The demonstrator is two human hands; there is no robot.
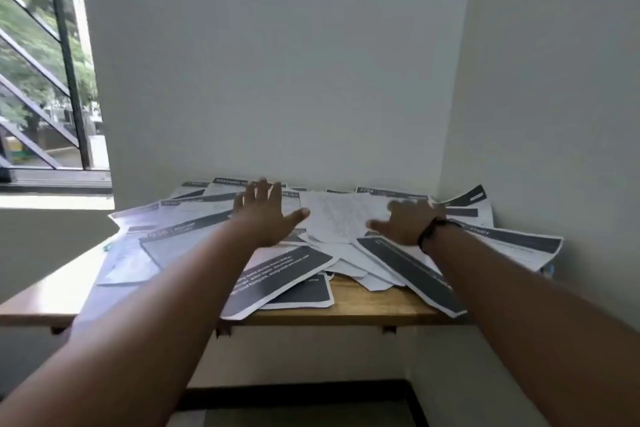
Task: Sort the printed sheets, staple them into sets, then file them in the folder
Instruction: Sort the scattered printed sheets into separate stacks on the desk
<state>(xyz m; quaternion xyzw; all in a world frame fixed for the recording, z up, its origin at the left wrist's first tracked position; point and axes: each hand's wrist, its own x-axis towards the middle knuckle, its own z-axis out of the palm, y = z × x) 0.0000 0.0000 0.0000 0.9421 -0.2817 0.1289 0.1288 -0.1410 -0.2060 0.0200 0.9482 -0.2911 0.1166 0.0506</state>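
Both arms reached far over the counter (363, 308). The left hand (265, 215) was spread wide, palm down, fingers straight and thumb stretched to the right, lying on or just above the heap of printed sheets (332, 218); whether it truly pressed the paper could not be told. The right hand (403, 222) was also over the heap, to the right of the left one, its fingers loosely bent and blurred, thumb pointing left. It held nothing that could be made out. A dark band (436, 230) circled the right wrist.

Between the two hands lay a pale sheet (341, 218) with faint print on top of the pile. The sheets, white with dark header bars, overlapped untidily across nearly the whole counter. A few hung over its near edge, and those at the far right leaned up against the side wall (554, 80). At the left of the heap lay a translucent plastic sleeve or folder (128, 263), partly under the left forearm, and something small and green (106, 247) showed just beside it.

The wooden counter sat in a corner, with a plain wall (277, 62) behind the pile. A window (38, 80) with dark diagonal bars stood at the far left.
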